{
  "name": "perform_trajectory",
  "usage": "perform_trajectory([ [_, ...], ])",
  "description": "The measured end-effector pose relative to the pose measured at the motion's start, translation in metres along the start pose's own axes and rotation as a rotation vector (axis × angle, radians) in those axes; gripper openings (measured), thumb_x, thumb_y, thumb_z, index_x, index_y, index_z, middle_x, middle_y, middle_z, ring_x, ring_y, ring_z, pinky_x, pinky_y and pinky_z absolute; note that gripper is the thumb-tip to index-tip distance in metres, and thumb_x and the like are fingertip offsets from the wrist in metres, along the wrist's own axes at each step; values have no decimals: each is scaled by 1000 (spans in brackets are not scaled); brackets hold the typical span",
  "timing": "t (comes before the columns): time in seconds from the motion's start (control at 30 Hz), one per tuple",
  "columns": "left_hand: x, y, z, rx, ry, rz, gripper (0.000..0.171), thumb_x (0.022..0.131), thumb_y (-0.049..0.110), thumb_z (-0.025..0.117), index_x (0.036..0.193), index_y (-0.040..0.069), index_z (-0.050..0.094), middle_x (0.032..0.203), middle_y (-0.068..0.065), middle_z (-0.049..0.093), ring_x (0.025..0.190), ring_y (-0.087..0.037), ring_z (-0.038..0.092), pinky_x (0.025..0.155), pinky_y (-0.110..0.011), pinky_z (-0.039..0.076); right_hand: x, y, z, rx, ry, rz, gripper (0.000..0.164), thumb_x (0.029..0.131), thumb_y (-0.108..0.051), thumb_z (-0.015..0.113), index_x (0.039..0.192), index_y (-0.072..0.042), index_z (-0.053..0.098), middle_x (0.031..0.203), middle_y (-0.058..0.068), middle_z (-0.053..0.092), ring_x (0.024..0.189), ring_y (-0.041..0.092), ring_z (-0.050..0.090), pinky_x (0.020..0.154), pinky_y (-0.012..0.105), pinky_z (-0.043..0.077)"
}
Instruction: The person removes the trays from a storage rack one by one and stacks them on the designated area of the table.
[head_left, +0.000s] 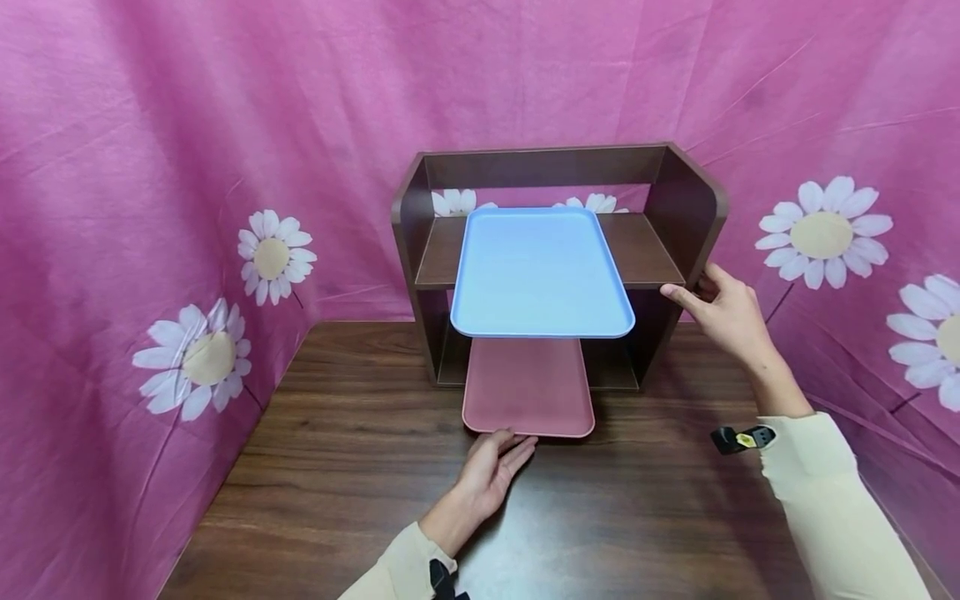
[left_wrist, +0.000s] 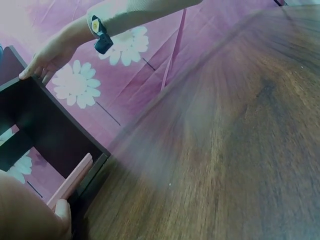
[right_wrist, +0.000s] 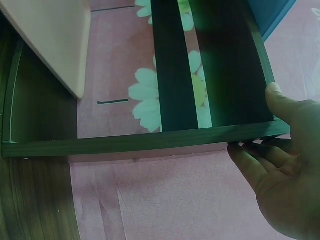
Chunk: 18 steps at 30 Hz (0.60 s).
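Observation:
My left hand [head_left: 483, 477] holds the front edge of a pink tray [head_left: 528, 392], fingers at its underside. The tray's back part lies inside the lower level of a dark brown two-level shelf [head_left: 637, 246]. In the left wrist view the pink tray [left_wrist: 72, 179] shows edge-on above the shelf's bottom board. My right hand [head_left: 723, 315] grips the shelf's right side panel, thumb at the front near the middle board and fingers round the outside. On the upper level a light blue tray [head_left: 542, 275] sticks out forward over the pink one.
The shelf stands at the back of a wood-grain table [head_left: 330, 467]. Pink cloth [head_left: 360, 75] with large white daisies hangs behind and at both sides. Black wrist cameras [head_left: 742, 439] are strapped at the sleeves.

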<state>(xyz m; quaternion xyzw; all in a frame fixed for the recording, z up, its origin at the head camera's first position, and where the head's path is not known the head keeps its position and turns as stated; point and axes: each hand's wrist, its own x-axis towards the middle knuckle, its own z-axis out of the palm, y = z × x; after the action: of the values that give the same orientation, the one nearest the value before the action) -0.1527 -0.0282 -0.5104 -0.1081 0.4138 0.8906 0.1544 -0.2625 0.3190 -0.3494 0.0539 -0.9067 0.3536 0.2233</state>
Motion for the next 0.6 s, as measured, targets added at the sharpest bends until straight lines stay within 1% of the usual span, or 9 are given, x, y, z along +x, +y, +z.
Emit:
perform_trajectory([
  [0.07,0,0,1,-16,-2,12,29,109,5,46,133,-5,33,136,-29,54,144,-49,52,125,-53,41,1,0,0,2,4,0,47,97,-41,79,121,-2,66,117,31,75,78,-29,47,63,5,40],
  [0.13,2,-1,1,-36,-5,19,31,108,4,45,135,-5,32,138,-28,52,147,-50,48,126,-54,39,1,-1,0,1,7,2,47,97,-41,79,121,-3,66,118,30,75,77,-29,47,63,5,40],
  [0.2,4,-2,1,-65,-19,33,36,108,2,43,140,-6,28,146,-30,45,152,-53,39,128,-55,36,1,-1,0,-1,8,11,48,96,-41,79,122,-3,66,118,30,75,78,-30,46,64,5,40],
  [0.3,8,-4,1,-126,-32,69,46,108,-2,42,147,-7,19,158,-32,30,157,-55,25,130,-56,32,0,-1,0,-4,4,31,50,96,-44,78,124,-4,67,121,29,75,79,-28,47,65,5,40],
  [0.4,12,-5,2,-168,-36,125,52,108,-4,41,151,-6,12,163,-35,22,158,-56,20,130,-59,29,-1,-2,1,-9,7,49,51,95,-47,78,123,-6,67,120,26,75,79,-21,48,66,8,40],
  [0.47,15,-6,2,-180,-26,159,54,107,-5,42,152,-4,12,162,-35,25,158,-55,23,129,-60,30,-1,-3,2,-7,12,56,51,95,-48,79,123,-7,67,120,26,75,79,-16,50,67,10,40],
  [0.53,17,-6,2,-183,-6,183,53,107,-6,43,152,-3,15,158,-32,33,155,-52,30,128,-60,32,-1,-3,3,3,21,60,50,95,-47,80,123,-8,66,118,23,76,79,-14,51,66,10,40],
  [0.57,18,-6,3,-186,4,190,53,107,-6,44,152,-2,16,154,-30,37,153,-50,35,127,-60,33,0,-3,3,12,26,62,50,94,-47,80,123,-8,66,115,19,78,79,-14,52,65,10,41],
  [0.6,19,-6,3,-190,13,196,53,107,-6,45,152,-1,17,151,-28,40,151,-48,39,127,-60,35,0,-3,4,22,31,64,50,94,-46,81,123,-8,66,111,10,80,79,-14,52,64,10,42],
])
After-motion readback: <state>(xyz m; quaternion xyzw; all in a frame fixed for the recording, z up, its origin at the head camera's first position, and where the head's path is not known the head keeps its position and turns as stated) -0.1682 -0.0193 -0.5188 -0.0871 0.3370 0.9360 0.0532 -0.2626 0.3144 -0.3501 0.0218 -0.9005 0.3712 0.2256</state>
